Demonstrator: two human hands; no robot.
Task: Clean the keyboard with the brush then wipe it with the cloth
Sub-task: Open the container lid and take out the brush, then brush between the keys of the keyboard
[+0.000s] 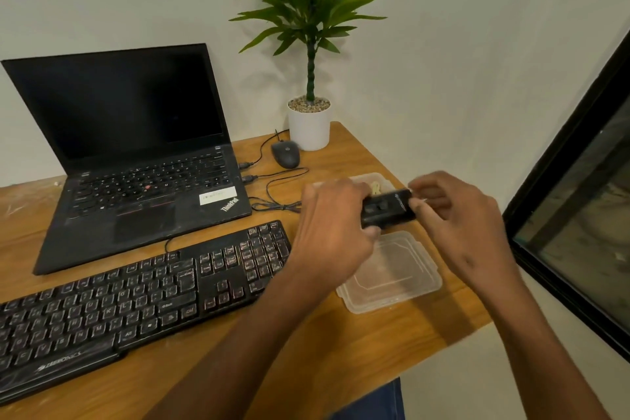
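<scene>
Head view: I hold a small black brush case (388, 209) in the air over the right end of the wooden tabletop (341, 337). My left hand (335, 232) has its fingers curled round one end; my right hand (456, 218) pinches the other end. Below lies a clear plastic lid (388, 271), an open container (370, 181) behind it. The dusty keyboard (136, 297) sits left, before a laptop (136, 153), with a mouse (285, 153) and potted plant (308, 44) against the pale wall (460, 61), and a dark-framed window (579, 215) on the right.
</scene>
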